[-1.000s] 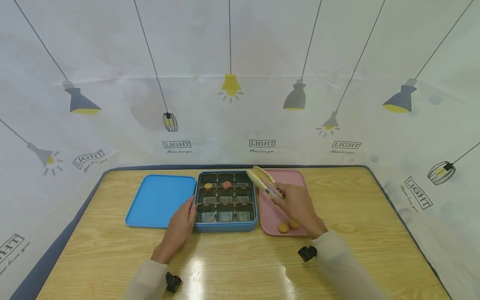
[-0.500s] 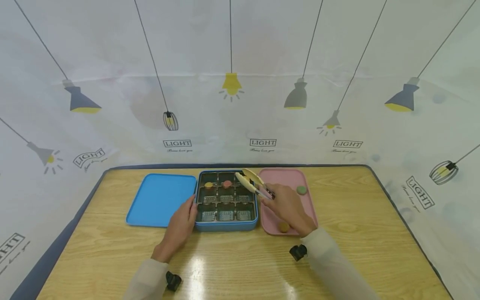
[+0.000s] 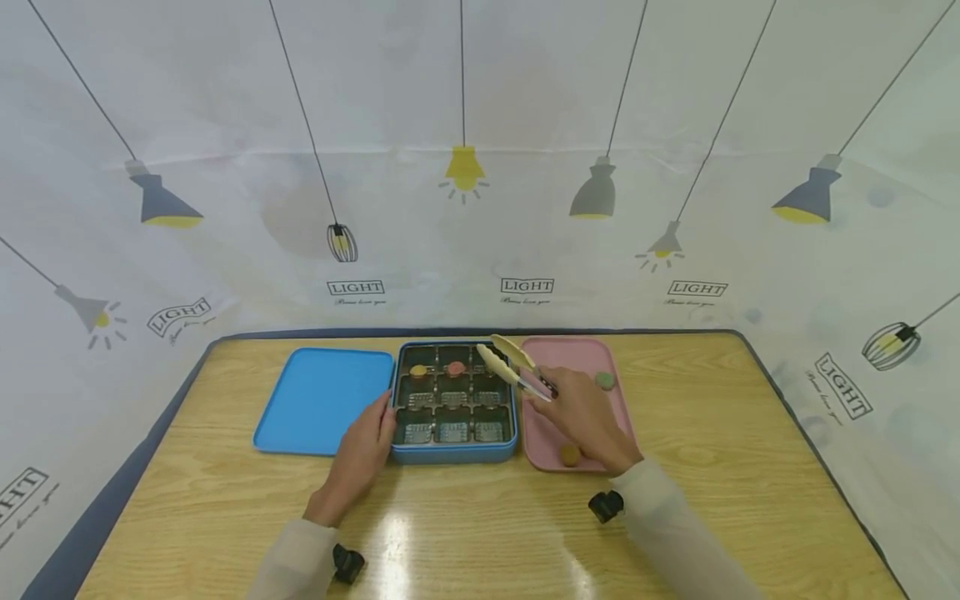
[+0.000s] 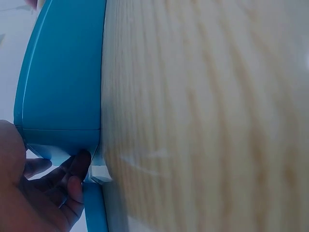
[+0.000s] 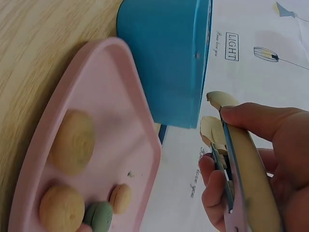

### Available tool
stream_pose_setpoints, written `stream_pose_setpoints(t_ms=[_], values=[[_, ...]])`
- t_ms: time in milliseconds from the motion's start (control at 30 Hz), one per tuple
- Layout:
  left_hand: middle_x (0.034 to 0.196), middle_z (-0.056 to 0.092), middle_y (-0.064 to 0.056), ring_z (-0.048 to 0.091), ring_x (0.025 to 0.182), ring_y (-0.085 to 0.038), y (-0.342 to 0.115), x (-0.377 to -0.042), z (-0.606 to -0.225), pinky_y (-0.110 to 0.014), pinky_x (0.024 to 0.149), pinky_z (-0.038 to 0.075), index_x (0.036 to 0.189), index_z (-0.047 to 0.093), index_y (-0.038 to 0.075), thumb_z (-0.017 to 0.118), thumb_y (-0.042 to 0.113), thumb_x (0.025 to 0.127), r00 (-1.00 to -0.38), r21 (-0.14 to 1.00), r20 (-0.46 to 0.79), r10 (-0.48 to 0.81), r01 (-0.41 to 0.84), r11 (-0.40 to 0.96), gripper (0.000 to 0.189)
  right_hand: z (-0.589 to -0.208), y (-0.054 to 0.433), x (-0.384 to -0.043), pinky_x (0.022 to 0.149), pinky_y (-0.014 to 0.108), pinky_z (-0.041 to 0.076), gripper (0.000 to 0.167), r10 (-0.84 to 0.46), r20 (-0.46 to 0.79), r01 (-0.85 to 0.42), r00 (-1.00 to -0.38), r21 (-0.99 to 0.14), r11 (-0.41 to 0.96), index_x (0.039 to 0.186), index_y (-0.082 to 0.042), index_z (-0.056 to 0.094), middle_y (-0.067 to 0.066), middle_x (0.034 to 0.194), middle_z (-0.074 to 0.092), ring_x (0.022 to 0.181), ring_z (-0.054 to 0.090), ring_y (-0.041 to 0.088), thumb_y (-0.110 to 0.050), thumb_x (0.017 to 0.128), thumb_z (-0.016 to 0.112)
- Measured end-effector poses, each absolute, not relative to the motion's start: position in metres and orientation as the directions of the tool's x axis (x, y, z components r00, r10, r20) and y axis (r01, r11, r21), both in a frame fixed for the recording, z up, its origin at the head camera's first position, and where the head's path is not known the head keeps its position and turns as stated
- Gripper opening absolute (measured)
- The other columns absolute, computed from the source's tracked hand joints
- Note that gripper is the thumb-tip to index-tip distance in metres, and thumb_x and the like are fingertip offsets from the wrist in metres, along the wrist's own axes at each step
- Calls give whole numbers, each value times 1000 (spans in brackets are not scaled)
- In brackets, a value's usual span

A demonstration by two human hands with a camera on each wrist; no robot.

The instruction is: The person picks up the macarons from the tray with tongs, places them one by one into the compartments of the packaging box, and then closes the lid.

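Note:
My right hand (image 3: 581, 417) grips a pair of tongs (image 3: 517, 375) with cream tips, above the far right corner of a blue box (image 3: 453, 455). The tips stand apart; I see nothing between them. A dark compartment insert (image 3: 453, 410) fills the box. In its back row sit a yellow macaron (image 3: 417, 371) and a red macaron (image 3: 456, 368); the tongs partly cover the right back compartment. My left hand (image 3: 363, 437) rests against the box's left side, its fingers (image 4: 79, 166) touching the blue wall in the left wrist view.
A pink tray (image 5: 108, 89) right of the box holds two yellowish macarons (image 5: 75, 140), a green macaron (image 5: 100, 217) and a small orange macaron (image 5: 120, 198). A blue lid (image 3: 322, 402) lies left of the box on the wooden table (image 3: 450, 533). A printed cloth (image 3: 300, 125) hangs behind.
My right hand moved the tongs left over the box's back right corner, then drew slightly back right. The green macaron came into view on the tray. My left hand stayed put.

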State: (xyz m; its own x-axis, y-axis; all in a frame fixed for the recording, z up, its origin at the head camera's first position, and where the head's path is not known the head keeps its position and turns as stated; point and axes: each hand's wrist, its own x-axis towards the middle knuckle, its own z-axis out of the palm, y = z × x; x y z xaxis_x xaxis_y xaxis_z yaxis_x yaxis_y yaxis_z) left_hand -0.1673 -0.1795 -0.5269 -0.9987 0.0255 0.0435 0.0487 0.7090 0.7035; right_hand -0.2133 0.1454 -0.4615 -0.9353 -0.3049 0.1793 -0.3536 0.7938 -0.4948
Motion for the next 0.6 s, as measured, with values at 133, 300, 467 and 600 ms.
stream_pose_setpoints(t_ms=[133,300,467,600], values=[[153,43,-18,41,140,-37,-179,-167,-526,-56,111,38,154,33,5,33,31,109,-999,705,40,28,49,707,52,-460,159,-212,52,27,37,16,-290,165,-334,-943,-488,807,89,-14,63,-1,68,53,59,46,13,-24,88,76],[153,43,-18,41,140,-37,-179,-167,-526,-56,111,38,155,33,6,33,32,109,-999,705,37,33,49,707,52,-460,178,-210,49,29,34,25,-255,122,-283,-959,-418,863,109,-12,69,-2,71,52,59,45,14,-23,87,76],[153,42,-17,40,141,-37,-179,-167,-527,-55,112,37,155,33,7,32,34,109,-999,702,36,30,47,711,53,-462,196,-206,47,29,33,16,-212,76,-224,-974,-423,878,96,-15,65,0,70,50,58,45,15,-27,90,73],[153,42,-17,40,141,-36,-180,-167,-526,-55,112,37,155,32,7,32,34,109,-999,705,35,30,46,708,53,-465,212,-201,47,29,34,29,-200,50,-201,-979,-447,872,81,-14,51,1,67,46,57,45,16,-32,90,73]])
